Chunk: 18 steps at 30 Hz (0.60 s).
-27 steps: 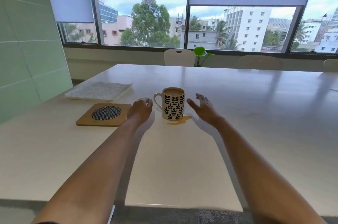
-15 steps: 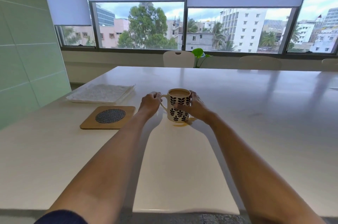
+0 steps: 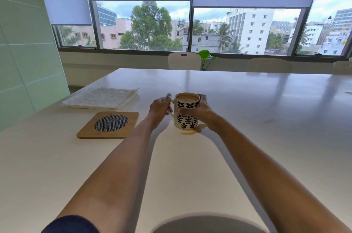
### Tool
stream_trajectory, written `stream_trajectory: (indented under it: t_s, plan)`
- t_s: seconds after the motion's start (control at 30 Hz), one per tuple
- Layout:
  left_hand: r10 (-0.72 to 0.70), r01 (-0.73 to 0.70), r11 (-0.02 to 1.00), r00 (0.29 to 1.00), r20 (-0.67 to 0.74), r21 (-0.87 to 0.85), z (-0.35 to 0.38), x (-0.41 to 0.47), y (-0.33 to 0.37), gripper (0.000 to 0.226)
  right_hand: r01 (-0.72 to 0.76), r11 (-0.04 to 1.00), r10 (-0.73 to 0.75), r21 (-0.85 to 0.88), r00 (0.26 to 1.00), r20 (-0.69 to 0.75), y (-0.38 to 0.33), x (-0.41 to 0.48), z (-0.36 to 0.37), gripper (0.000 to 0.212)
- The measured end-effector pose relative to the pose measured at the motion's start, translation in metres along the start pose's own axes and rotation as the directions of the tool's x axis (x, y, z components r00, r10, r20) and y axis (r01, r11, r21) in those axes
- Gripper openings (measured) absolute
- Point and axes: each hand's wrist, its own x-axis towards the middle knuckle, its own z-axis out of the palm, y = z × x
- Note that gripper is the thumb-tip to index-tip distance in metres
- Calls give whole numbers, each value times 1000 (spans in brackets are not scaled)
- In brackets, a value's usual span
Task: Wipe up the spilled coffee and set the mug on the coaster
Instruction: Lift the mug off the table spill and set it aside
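Now the mug (image 3: 187,112) stands upright at the centre of the frame, full of coffee almost to the rim, on the table (image 3: 266,118). Under its base and a little toward the camera a thin spill (image 3: 188,133) shows, so the mug sits in its own puddle. The right hand (image 3: 202,108) wraps the right side of the mug, fingers closed around the body and thumb across the front pattern. The left hand (image 3: 161,107) is at the handle on the left side, fingers curled on it. I think two hands are used because the mug is so full: one steadies the body, the other guides by the handle, so that nothing more runs over.

To the left of the mug, near but apart, lies the coaster (image 3: 108,125), a wooden square with a dark mesh circle. Its place, just beside the left hand, makes the carry short. Behind it, in the middle left of the frame, a stack of napkins (image 3: 102,97) waits, probably for the wiping, which is not yet done.

Compared with the frame of about a second ago, both hands were open and apart from the mug, one on each side; now they are clamped on it. The mug itself has not left the puddle, and the coaster and napkins lie as before.
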Motion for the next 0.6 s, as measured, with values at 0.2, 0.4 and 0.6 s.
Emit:
stream_trajectory:
  t_s: [0.2, 0.4, 0.6]
  plan:
    - [-13, 14, 1000, 1000, -26, 3, 7, 10, 4, 42, 34, 994, -44, -103, 994, -104, 0, 8, -1, 82]
    - [76, -72, 997, 992, -100, 38, 11, 21, 25, 42, 94, 992, -102, -85, 991, -92, -13, 23, -18, 79]
    - [122, -120, 992, 986, -117, 27, 32, 33, 55, 41, 107, 993, -112, -52, 990, -90, -24, 38, -53, 74]
